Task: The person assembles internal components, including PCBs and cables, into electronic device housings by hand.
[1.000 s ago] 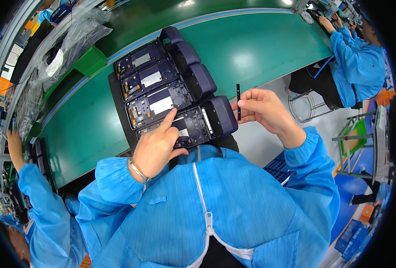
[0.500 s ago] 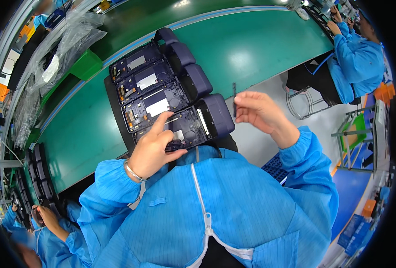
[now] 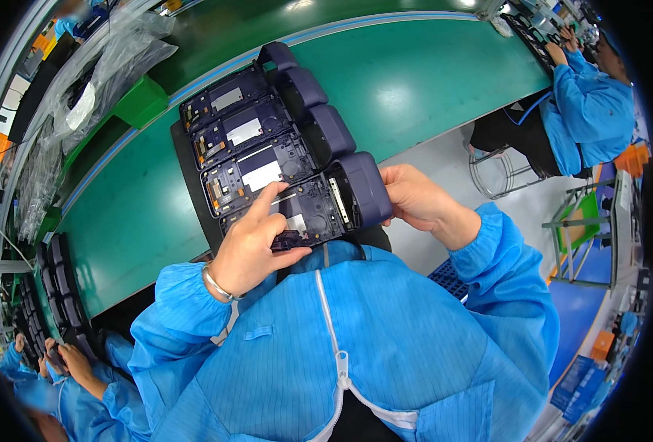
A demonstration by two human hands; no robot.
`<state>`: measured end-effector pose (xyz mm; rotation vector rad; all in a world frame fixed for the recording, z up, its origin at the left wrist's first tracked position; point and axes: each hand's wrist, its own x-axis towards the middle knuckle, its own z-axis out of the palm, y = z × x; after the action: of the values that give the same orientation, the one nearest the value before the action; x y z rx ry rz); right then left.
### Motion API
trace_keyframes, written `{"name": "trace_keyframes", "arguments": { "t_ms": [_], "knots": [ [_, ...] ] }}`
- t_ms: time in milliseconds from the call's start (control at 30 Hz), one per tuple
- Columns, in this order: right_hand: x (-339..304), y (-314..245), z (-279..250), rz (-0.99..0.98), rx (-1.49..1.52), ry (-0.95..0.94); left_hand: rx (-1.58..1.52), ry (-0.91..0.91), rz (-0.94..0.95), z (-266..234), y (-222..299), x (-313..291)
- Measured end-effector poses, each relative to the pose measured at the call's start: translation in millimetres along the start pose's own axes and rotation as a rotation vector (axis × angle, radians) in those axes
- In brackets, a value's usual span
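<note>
Four-sided dark device housings lie open in a row, their inner parts showing; the nearest housing (image 3: 313,208) has a bulky rounded end (image 3: 371,190) on its right. My left hand (image 3: 247,241) is open over its left part, index finger stretched across it and thumb apart along the near edge. At the rounded end's right side, my right hand (image 3: 417,197) is closed, fingertips against the casing. What they hold is hidden behind the casing. A slim bright metal piece (image 3: 339,200) sits beside the rounded end.
The housings rest on a dark mat (image 3: 189,173) on the green table (image 3: 407,81). A green bin (image 3: 141,104) and clear plastic sheeting (image 3: 109,66) are at the left. One co-worker (image 3: 588,110) sits at far right; another (image 3: 83,390) works at lower left near more dark housings (image 3: 65,283).
My right hand has moved left and down to the nearest housing's rounded end. The thin dark strip it pinched upright has gone out of sight. My left hand stays in place.
</note>
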<state>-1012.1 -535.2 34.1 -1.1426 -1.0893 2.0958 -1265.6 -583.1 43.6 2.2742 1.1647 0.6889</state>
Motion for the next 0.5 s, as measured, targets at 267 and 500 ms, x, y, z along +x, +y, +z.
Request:
{"name": "trace_keyframes", "arguments": {
  "t_ms": [267,500],
  "knots": [
    [16.8,4.7,-0.2,0.02,-0.154,0.037,-0.002,0.037,0.036,1.4,1.1,-3.4],
    [16.4,3.3,6.7,-0.103,-0.193,0.004,-0.002,0.034,0.04,2.0,4.1,-6.0]
  ]
}}
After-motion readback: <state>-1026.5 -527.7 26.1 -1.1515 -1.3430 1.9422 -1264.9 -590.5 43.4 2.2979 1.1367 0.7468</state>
